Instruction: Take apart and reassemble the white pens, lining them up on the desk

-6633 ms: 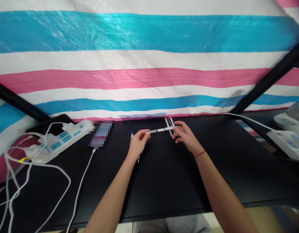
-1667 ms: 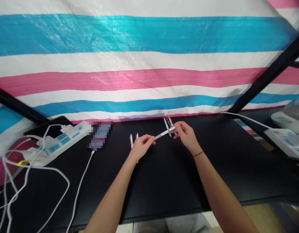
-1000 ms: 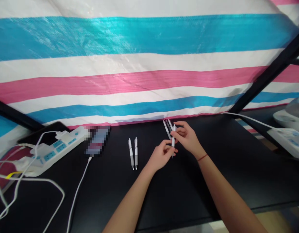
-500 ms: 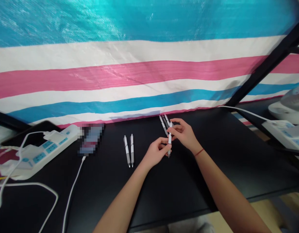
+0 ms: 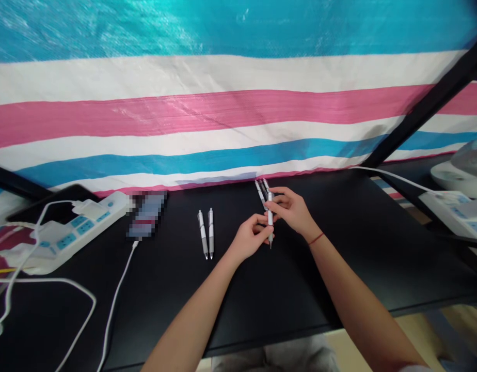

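Note:
Between my two hands a white and grey pen (image 5: 270,217) is held nearly upright in the view, its tip toward me. My left hand (image 5: 251,237) pinches the lower part of its barrel with thumb and fingers. Higher up, my right hand (image 5: 290,207) is closed around the clip end. Two similar pens (image 5: 205,235) lie side by side on the black table to the left of my hands. Just behind my right hand lie several more pens (image 5: 260,190), partly covered by the fingers.
A phone (image 5: 147,214), blurred out, lies on the left with a white charging cable (image 5: 118,299). Beside it is a white power strip (image 5: 81,232) with plugs and cords. Another power strip (image 5: 455,212) is at the right. A striped sheet (image 5: 223,113) hangs behind the black table (image 5: 164,320).
The view has shifted slightly. Both hands remain on the pen, and a thin tip now shows more plainly at its lower end. The lying pens rest as before.

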`<state>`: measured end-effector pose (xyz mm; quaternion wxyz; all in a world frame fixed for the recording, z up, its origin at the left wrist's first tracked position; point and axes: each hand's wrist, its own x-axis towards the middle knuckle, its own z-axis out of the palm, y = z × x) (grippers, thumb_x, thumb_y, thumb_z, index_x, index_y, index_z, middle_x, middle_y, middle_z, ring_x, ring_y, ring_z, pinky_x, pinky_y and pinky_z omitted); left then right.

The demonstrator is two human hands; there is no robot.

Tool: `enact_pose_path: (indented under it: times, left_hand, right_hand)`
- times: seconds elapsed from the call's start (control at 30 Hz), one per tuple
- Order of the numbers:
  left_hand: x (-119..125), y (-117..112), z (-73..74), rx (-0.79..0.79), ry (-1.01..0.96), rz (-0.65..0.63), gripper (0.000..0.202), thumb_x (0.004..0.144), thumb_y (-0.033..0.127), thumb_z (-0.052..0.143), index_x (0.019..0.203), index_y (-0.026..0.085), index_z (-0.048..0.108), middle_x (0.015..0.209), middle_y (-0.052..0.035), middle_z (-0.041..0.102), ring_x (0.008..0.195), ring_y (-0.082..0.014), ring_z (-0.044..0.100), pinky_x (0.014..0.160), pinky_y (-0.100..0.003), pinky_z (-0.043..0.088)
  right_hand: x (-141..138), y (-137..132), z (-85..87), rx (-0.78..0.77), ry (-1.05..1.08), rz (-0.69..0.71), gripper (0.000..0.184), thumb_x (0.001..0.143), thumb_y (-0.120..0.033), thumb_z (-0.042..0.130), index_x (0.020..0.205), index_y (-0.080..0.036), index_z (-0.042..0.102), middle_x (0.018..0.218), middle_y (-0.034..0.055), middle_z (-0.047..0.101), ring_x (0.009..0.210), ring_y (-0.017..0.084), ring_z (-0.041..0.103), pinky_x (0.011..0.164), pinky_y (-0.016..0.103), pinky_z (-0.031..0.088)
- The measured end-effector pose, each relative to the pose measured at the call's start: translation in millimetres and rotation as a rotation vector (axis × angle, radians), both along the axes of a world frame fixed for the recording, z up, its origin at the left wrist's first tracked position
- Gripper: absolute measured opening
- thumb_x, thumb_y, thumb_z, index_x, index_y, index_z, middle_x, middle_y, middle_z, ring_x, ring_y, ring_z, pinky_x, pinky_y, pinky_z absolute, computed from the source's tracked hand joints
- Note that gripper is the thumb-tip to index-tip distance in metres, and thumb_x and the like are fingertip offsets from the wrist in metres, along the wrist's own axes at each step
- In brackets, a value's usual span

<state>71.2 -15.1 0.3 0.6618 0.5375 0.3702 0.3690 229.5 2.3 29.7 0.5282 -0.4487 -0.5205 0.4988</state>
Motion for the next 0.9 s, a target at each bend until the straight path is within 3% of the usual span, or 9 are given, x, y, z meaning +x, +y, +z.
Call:
enact_pose_path:
  times: [0.9]
  left_hand:
    - [0.6, 2.0, -0.1, -0.006, -0.019, 0.009, 0.036, 0.073, 0.039, 0.072, 0.094, 0.014, 0.058, 0.09, -0.0035, 0.058, 0.069, -0.0121, 0.064, 0.057, -0.024, 0.055]
  right_hand:
    - [-2.4, 1.1, -2.5, 0.029, -0.005, -0.045, 0.048, 0.072, -0.037, 0.071, 0.115, -0.021, 0.055, 0.074, -0.0016, 0.061, 0.066, 0.019, 0.068, 0.05, 0.029, 0.057]
